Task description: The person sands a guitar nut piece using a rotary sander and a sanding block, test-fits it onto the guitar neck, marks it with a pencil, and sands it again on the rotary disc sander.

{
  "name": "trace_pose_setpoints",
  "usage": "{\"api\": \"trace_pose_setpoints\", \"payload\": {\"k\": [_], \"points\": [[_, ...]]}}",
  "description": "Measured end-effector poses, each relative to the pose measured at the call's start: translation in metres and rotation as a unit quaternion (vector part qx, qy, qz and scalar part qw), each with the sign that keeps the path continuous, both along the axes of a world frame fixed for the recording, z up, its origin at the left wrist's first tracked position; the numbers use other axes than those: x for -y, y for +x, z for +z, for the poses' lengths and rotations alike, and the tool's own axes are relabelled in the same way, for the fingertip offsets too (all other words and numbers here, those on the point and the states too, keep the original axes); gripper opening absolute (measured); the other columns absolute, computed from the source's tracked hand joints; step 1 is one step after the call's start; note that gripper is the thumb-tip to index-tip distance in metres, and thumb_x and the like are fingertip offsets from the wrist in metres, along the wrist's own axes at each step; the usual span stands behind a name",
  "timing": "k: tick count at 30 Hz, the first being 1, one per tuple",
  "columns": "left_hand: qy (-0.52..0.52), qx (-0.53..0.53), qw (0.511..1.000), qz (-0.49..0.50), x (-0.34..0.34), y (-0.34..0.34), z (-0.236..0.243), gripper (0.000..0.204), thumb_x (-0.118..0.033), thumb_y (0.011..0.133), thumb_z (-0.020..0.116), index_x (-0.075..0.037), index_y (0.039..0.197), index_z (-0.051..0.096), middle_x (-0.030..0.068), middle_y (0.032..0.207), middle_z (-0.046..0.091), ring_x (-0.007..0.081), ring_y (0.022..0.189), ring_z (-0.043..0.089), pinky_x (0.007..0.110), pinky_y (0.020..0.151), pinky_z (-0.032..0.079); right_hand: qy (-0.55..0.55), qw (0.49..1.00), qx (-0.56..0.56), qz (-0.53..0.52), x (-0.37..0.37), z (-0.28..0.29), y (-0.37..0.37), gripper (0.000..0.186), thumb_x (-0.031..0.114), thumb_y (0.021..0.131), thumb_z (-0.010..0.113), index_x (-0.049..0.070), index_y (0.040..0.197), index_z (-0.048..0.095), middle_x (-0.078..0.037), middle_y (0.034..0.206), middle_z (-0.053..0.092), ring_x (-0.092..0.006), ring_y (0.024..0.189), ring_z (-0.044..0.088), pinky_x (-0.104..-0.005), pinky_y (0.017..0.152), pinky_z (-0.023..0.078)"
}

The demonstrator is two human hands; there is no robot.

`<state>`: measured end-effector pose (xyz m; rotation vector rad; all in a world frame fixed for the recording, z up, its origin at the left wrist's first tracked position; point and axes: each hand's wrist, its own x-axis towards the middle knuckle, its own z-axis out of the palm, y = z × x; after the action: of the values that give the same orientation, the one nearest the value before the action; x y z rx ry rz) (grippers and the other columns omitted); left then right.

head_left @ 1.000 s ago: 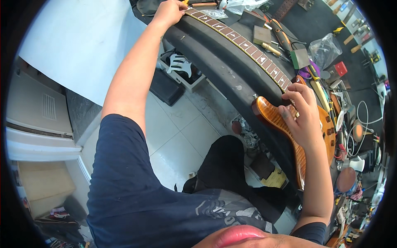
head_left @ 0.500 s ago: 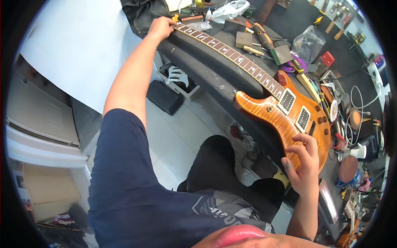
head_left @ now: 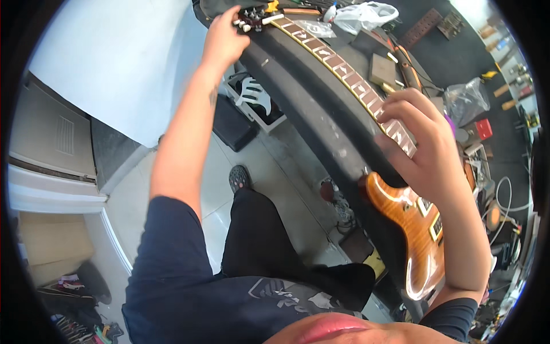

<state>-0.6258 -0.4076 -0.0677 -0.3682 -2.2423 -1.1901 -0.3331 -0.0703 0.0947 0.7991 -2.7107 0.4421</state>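
Note:
An electric guitar with a flamed amber body [head_left: 387,198] lies along the bench's padded edge. Its inlaid fretboard [head_left: 326,54] runs diagonally up to a dark headstock [head_left: 255,20] with pale tuner knobs. My left hand [head_left: 226,40] is closed on the headstock's near edge, fingers beside the tuners. My right hand [head_left: 415,137] is open over the upper fretboard by the body, fingers apart and curved, fingertips at or just above the frets; whether they touch I cannot tell. My right forearm hides part of the body and pickups.
The cluttered bench [head_left: 444,66] holds blocks [head_left: 381,69], tools, plastic bags [head_left: 366,17] and cables. A white sheet-like surface [head_left: 114,74] stands left. Below are a bin with white parts [head_left: 255,97], a black case [head_left: 232,126] and my legs [head_left: 252,229].
My right hand went down over the body, then came up to the fretboard. My left hand shifted at the neck's end, showing the headstock. The view and guitar's position in it moved.

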Motion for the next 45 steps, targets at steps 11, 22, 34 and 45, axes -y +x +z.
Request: {"api": "trace_pose_setpoints", "payload": {"k": [11,22,34,45], "points": [[0.15,0.11,0.968,-0.168,-0.101,0.198,-0.024,0.026,0.013,0.08,0.062,-0.002,0.102,0.064,0.0099,0.09,0.061,0.0251,0.083,0.059,0.036,0.078,0.05,-0.053,0.992,0.051,-0.107,0.055,-0.024,-0.154,0.029,0.023,0.092,0.077,-0.001,0.108,0.075,-0.022,0.108,0.075,-0.0418,0.111,0.073,-0.0501,0.101,0.058],[-0.197,0.167,0.414,-0.873,-0.137,0.312,-0.148,0.013,-0.006,0.075,0.069,-0.007,0.084,0.078,0.0148,0.076,0.075,0.0351,0.072,0.073,0.053,0.069,0.055,-0.057,0.972,-0.028,-0.227,0.173,-0.068,-0.257,0.052,0.025,0.088,0.091,0.003,0.129,0.068,-0.017,0.131,0.067,-0.035,0.112,0.073,-0.0456,0.098,0.061],[-0.398,0.06,0.394,-0.826,-0.162,0.24,-0.157,0.034,-0.017,0.083,0.08,-0.006,0.114,0.089,0.0188,0.114,0.083,0.0363,0.102,0.079,0.054,0.085,0.062,-0.063,0.97,-0.031,-0.235,0.178,-0.085,-0.265,0.04,0.009,0.082,0.087,0.002,0.118,0.072,-0.014,0.129,0.072,-0.0228,0.103,0.073,-0.0341,0.089,0.06],[-0.436,0.127,0.416,-0.788,-0.162,0.201,-0.16,0.039,-0.024,0.091,0.079,-0.008,0.126,0.085,0.0137,0.124,0.083,0.034,0.111,0.079,0.055,0.087,0.064,-0.134,0.947,0.008,-0.291,0.178,-0.09,-0.266,0.031,-0.007,0.093,0.081,-0.006,0.123,0.07,-0.016,0.137,0.073,-0.0185,0.121,0.07,-0.0336,0.11,0.054]]}}
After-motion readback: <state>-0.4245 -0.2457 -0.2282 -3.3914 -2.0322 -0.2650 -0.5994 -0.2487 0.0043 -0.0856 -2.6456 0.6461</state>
